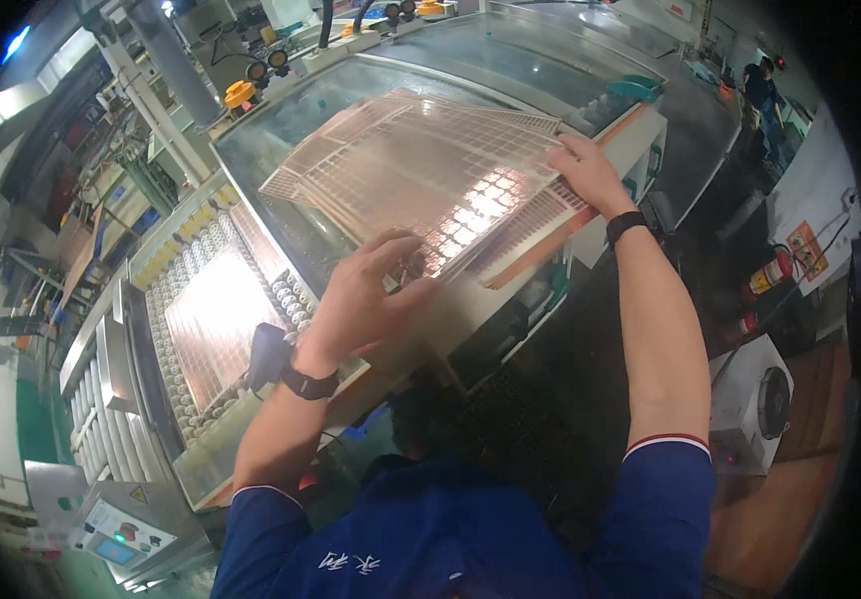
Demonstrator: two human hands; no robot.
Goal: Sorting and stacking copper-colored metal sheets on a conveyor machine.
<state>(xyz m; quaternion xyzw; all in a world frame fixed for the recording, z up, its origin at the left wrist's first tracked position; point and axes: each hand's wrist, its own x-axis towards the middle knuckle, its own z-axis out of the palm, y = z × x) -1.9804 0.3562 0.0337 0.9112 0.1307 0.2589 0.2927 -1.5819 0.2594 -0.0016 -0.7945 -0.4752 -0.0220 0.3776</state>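
A loose stack of thin copper-coloured circuit board panels (380, 165), printed with pale grid lines, lies fanned out on the glass machine cover. My left hand (375, 290) is at the near left corner of the stack, its fingers curled and thumb bent round the edge. At the stack's far right corner, my right hand (590, 175) grips the panel edge with its fingers over the top. Bright light reflects off the panels between both hands. The undersides of the panels and the parts of the fingers beneath them are hidden.
Left of the glass cover, another copper panel (216, 324) lies on a conveyor of small rollers (186, 265). A control box (126, 534) stands at lower left. Fire extinguishers (770, 272) and a white boxy unit (755, 404) are on the right. Another person (765, 105) stands far right.
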